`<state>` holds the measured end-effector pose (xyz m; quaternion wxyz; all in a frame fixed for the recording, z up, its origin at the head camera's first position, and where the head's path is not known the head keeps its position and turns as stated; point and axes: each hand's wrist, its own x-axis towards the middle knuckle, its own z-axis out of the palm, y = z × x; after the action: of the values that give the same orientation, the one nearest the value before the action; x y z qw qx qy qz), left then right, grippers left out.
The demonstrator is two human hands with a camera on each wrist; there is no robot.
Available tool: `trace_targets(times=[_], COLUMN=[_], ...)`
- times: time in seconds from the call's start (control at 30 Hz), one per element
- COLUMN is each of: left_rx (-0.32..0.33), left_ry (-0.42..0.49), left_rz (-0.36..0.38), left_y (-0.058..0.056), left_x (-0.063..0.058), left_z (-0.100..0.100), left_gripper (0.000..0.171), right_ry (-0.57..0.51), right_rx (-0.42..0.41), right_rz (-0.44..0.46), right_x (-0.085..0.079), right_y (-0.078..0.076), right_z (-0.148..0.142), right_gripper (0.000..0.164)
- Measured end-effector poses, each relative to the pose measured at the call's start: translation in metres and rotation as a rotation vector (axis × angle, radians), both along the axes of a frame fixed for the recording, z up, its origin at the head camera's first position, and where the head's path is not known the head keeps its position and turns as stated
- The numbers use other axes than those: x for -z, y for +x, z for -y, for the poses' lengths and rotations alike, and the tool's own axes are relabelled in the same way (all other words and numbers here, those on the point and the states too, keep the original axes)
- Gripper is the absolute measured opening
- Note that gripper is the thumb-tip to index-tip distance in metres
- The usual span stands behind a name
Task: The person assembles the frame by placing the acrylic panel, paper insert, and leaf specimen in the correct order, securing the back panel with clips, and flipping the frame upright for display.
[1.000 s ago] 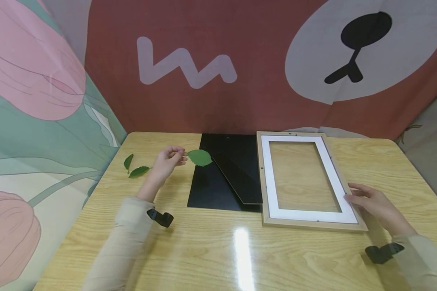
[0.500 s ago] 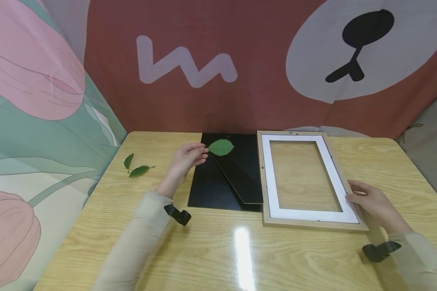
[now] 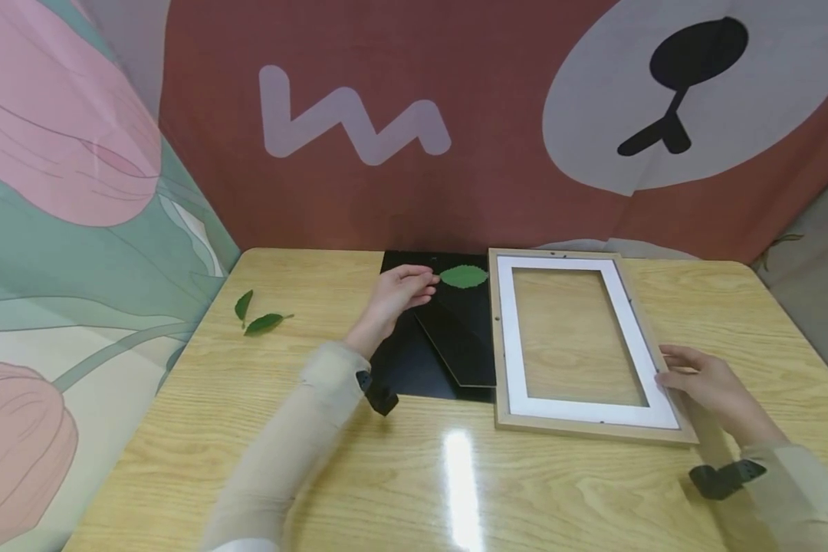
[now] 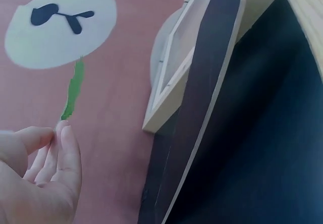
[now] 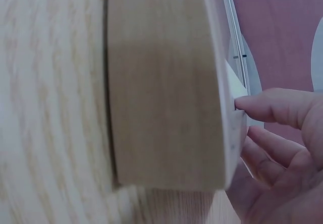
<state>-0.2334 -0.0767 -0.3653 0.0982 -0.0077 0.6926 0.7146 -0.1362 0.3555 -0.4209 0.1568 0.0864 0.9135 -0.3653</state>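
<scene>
My left hand (image 3: 398, 297) pinches a green leaf (image 3: 463, 277) by its stem, above the black backing board (image 3: 407, 360) with its easel leg (image 3: 458, 345). Seen edge-on in the left wrist view, the leaf (image 4: 73, 89) rises from the thumb and fingertips. To the right lies a light wooden picture frame (image 3: 593, 429) with a white mat (image 3: 517, 345) inside it. My right hand (image 3: 714, 391) grips the frame's right side, thumb on the inner edge and fingers outside; the right wrist view shows this side (image 5: 166, 93) close up.
Two more leaves, an upright one (image 3: 244, 305) and a slanted one (image 3: 265, 324), lie at the table's left. The wooden table (image 3: 359, 475) meets a printed curtain (image 3: 386, 207) at the back. The frame's left edge adjoins the backing board.
My left hand has carried the leaf rightward and slightly back, from the board's left edge to near the frame. The right hand keeps its hold on the frame.
</scene>
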Motion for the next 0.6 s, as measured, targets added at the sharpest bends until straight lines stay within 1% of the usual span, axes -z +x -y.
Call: trace_targets(times=[0.1,0.33,0.47,0.6], left_rx=[0.006,0.019,0.02,0.023], left_ry=[0.011,0.008,-0.007,-0.019], left_rz=[0.007,0.018,0.044,0.076], left_y=[-0.002,-0.005,-0.008,-0.007], left_x=[0.001,0.001,0.003,0.007], left_z=[-0.011,-0.034,-0.046,-0.059], left_gripper=[0.029,0.028,0.028,0.028], right_ry=[0.008,0.007,0.003,-0.005], right_rx=[-0.003,-0.015,-0.016,-0.016], right_rz=[-0.005,0.005,-0.003,-0.012], right_x=[0.0,-0.003,-0.001,0.001], right_y=[0.0,0.002,0.001,0.001], right_z=[0.0,0.0,-0.002,-0.003], right_gripper=[0.07,0.073,0.073,0.072])
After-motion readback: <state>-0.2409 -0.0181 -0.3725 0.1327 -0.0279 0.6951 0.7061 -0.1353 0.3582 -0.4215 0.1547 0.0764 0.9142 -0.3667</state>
